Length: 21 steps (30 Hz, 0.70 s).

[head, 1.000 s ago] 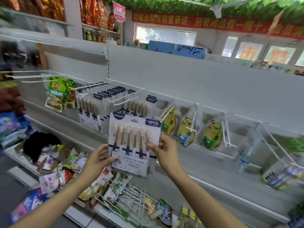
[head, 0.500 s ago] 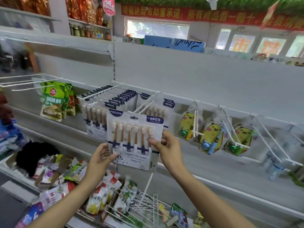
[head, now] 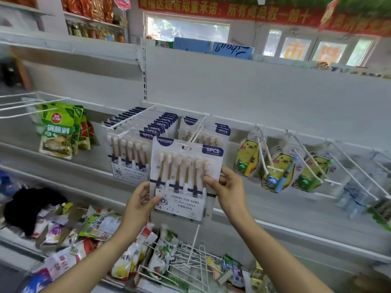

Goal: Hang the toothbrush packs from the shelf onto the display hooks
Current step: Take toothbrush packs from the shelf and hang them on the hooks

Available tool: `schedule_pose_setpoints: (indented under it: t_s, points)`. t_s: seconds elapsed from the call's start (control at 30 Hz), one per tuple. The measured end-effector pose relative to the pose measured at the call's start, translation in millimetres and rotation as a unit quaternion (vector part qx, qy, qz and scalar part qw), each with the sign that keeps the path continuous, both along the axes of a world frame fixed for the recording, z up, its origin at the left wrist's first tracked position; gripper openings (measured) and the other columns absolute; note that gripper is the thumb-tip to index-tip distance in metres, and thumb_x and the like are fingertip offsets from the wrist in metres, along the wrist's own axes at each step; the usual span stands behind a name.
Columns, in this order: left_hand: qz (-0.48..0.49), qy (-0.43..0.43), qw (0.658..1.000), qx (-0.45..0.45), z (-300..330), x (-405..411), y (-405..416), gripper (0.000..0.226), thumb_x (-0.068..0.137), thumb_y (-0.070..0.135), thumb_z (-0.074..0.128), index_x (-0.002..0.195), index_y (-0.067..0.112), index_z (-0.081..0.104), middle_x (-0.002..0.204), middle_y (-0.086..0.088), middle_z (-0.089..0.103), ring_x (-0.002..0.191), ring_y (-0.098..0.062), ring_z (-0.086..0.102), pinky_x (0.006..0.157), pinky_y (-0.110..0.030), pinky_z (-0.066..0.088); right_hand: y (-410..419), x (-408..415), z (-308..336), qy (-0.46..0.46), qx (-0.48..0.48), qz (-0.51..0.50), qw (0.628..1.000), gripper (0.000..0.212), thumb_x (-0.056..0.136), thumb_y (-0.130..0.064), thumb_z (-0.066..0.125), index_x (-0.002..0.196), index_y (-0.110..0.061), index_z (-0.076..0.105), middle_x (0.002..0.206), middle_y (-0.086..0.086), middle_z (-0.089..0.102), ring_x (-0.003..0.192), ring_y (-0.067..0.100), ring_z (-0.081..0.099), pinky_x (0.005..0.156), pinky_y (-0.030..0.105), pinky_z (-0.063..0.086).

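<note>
I hold a white "6PCS" toothbrush pack upright in front of the shelf. My left hand pinches its lower left edge and my right hand grips its right edge. The pack's hang hole sits right at the tip of a white display hook, on which a few identical packs hang further back. To the left, a long row of the same packs fills another hook.
Yellow children's toothbrush packs hang on hooks to the right, with bare hooks beyond. Green food pouches hang at the left. The lower shelf runs behind my hands, and below it lie loose packets and spare wire hooks.
The view has swung left and closer to the shelf. Both hands have lifted the pack up and toward the hook, so its hang hole now meets the hook's tip.
</note>
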<state>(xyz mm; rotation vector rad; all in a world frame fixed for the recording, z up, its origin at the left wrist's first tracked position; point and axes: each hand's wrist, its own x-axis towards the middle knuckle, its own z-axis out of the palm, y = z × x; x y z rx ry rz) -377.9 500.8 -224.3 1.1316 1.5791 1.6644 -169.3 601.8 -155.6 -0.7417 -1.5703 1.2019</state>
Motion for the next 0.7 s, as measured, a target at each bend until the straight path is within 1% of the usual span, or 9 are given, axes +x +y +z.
schedule_pose_setpoints:
  t_s: [0.1, 0.17, 0.27, 0.37, 0.4, 0.47, 0.57, 0.6, 0.7]
  points:
    - [-0.009, 0.004, 1.000, -0.007, -1, -1, 8, 0.034, 0.089, 0.009, 0.067, 0.119, 0.020, 0.057, 0.109, 0.010, 0.069, 0.094, 0.006, 0.065, 0.077, -0.007, 0.049, 6, 4, -2, 0.020, -0.029, -0.007, 0.999, 0.029, 0.086, 0.002, 0.070, 0.109, -0.015, 0.071, 0.100, 0.010, 0.077, 0.095, 0.028, 0.073, 0.087, 0.045, 0.059]
    - [-0.008, -0.003, 1.000, -0.015, -3, 0, 16, 0.035, 0.089, 0.011, 0.067, 0.122, 0.018, 0.057, 0.113, 0.008, 0.069, 0.102, -0.002, 0.065, 0.083, -0.011, 0.048, 12, 6, -3, 0.015, -0.039, -0.014, 0.999, 0.029, 0.087, 0.001, 0.070, 0.112, -0.014, 0.070, 0.100, 0.009, 0.077, 0.095, 0.028, 0.073, 0.087, 0.047, 0.059]
    - [0.002, -0.035, 0.999, -0.035, -6, 1, 33, 0.036, 0.089, 0.021, 0.067, 0.122, 0.009, 0.059, 0.116, -0.004, 0.069, 0.108, -0.016, 0.064, 0.089, -0.025, 0.050, 26, 3, 0, 0.001, -0.044, -0.027, 0.999, 0.029, 0.087, 0.000, 0.069, 0.114, -0.012, 0.069, 0.100, 0.008, 0.078, 0.094, 0.025, 0.074, 0.086, 0.045, 0.060]
    - [0.014, -0.074, 0.995, -0.069, -12, 6, 54, 0.049, 0.082, 0.048, 0.066, 0.116, 0.012, 0.062, 0.114, -0.005, 0.070, 0.110, -0.023, 0.064, 0.099, -0.044, 0.051, 45, -2, 4, -0.014, -0.047, -0.049, 0.998, 0.026, 0.086, -0.001, 0.071, 0.106, -0.017, 0.071, 0.097, 0.007, 0.078, 0.091, 0.023, 0.075, 0.085, 0.043, 0.060]
    - [0.019, -0.085, 0.993, -0.078, -14, 8, 63, 0.052, 0.080, 0.052, 0.065, 0.115, 0.013, 0.063, 0.113, -0.005, 0.070, 0.109, -0.024, 0.064, 0.099, -0.048, 0.051, 52, -3, 5, -0.021, -0.040, -0.057, 0.997, 0.025, 0.086, -0.001, 0.071, 0.103, -0.020, 0.071, 0.095, 0.007, 0.078, 0.090, 0.022, 0.075, 0.084, 0.041, 0.061]
    - [0.021, -0.111, 0.990, -0.086, -16, 9, 82, 0.056, 0.082, 0.051, 0.065, 0.120, 0.009, 0.061, 0.117, -0.009, 0.068, 0.112, -0.028, 0.063, 0.100, -0.050, 0.051, 66, -4, 7, -0.034, -0.024, -0.070, 0.997, 0.026, 0.086, -0.002, 0.071, 0.098, -0.025, 0.070, 0.094, 0.005, 0.078, 0.088, 0.019, 0.075, 0.080, 0.035, 0.061]
    - [0.019, -0.137, 0.986, -0.094, -18, 7, 112, 0.086, 0.074, 0.059, 0.068, 0.138, 0.006, 0.049, 0.132, -0.012, 0.061, 0.122, -0.030, 0.058, 0.106, -0.051, 0.046, 88, -6, 9, -0.056, -0.009, -0.093, 0.994, 0.026, 0.087, -0.006, 0.071, 0.094, -0.030, 0.068, 0.092, 0.000, 0.078, 0.086, 0.014, 0.074, 0.076, 0.029, 0.059]
    - [0.019, -0.144, 0.985, -0.091, -15, 9, 119, 0.085, 0.075, 0.058, 0.068, 0.139, 0.006, 0.048, 0.133, -0.013, 0.060, 0.123, -0.031, 0.057, 0.107, -0.052, 0.045, 96, -7, 8, -0.066, -0.007, -0.100, 0.993, 0.024, 0.087, -0.009, 0.072, 0.095, -0.031, 0.068, 0.092, -0.001, 0.078, 0.086, 0.013, 0.074, 0.077, 0.030, 0.059]
    - [0.038, -0.150, 0.983, -0.103, -20, 3, 145, 0.061, 0.083, 0.047, 0.068, 0.127, 0.007, 0.056, 0.129, -0.015, 0.063, 0.120, -0.033, 0.058, 0.105, -0.052, 0.046, 116, -13, 5, -0.094, -0.012, -0.116, 0.989, 0.018, 0.087, -0.015, 0.073, 0.099, -0.027, 0.069, 0.093, -0.005, 0.076, 0.088, 0.011, 0.073, 0.080, 0.035, 0.060]
